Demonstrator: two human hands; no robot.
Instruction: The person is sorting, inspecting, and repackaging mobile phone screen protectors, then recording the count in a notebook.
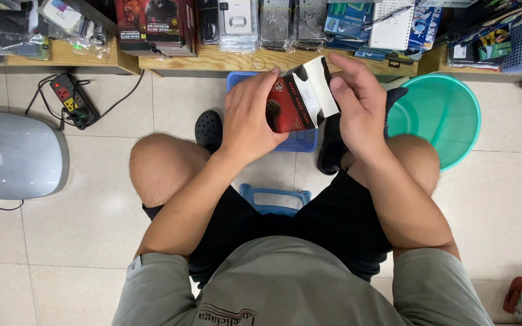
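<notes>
Both hands held a small red carton (290, 105) above the knees: left hand (248, 118) wrapped its body, right hand (357, 99) pinched the open white flap (light, crushable card; grip by edges). Blue basket (300, 142) lay beneath.

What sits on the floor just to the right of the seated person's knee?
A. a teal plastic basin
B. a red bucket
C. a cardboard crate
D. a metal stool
A: a round teal plastic basin rests on the tiled floor beside the knee, while the left hand and right hand hold a small red and black box above a blue basket.
</notes>
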